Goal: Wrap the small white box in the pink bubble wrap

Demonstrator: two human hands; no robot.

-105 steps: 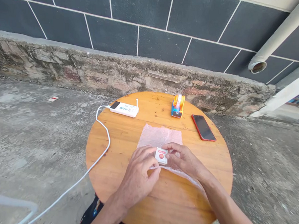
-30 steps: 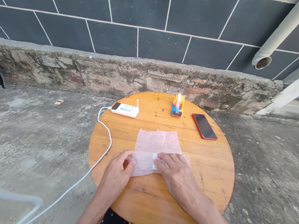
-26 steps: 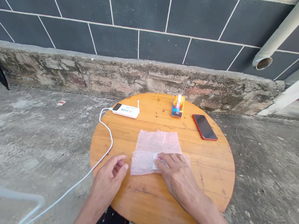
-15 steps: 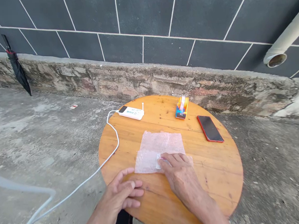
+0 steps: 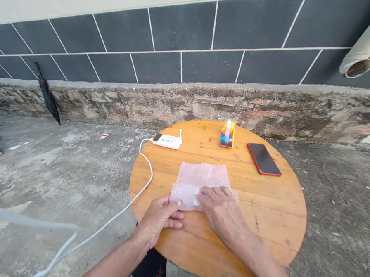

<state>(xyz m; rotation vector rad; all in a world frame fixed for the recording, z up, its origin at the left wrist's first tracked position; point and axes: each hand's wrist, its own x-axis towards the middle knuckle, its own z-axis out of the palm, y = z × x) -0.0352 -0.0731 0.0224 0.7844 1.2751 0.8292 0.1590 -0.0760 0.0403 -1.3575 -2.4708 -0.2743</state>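
A pinkish, translucent sheet of bubble wrap [image 5: 203,173] lies on the round wooden table [image 5: 269,216], its near part folded over. On that fold sits a small whitish object [image 5: 196,197], mostly covered, whose kind I cannot make out. My right hand [image 5: 224,211] curves over this object, fingers together, pressing it against the wrap. At the near left corner of the sheet, my left hand [image 5: 162,218] has its thumb on top of the wrap and its other fingers bent at the edge.
Farther back stand a white device [image 5: 167,141] with a white cable [image 5: 149,167] running off the left side, and a yellow-and-blue tape dispenser [image 5: 227,134]. A red-cased phone [image 5: 264,159] lies at the right. Behind, a black umbrella [image 5: 49,96] leans against the stone-based wall [image 5: 124,104].
My left hand has moved up and right, from beside the bubble wrap onto its near left corner. My right hand stays over the small object. The camera view has tilted up and shifted left.
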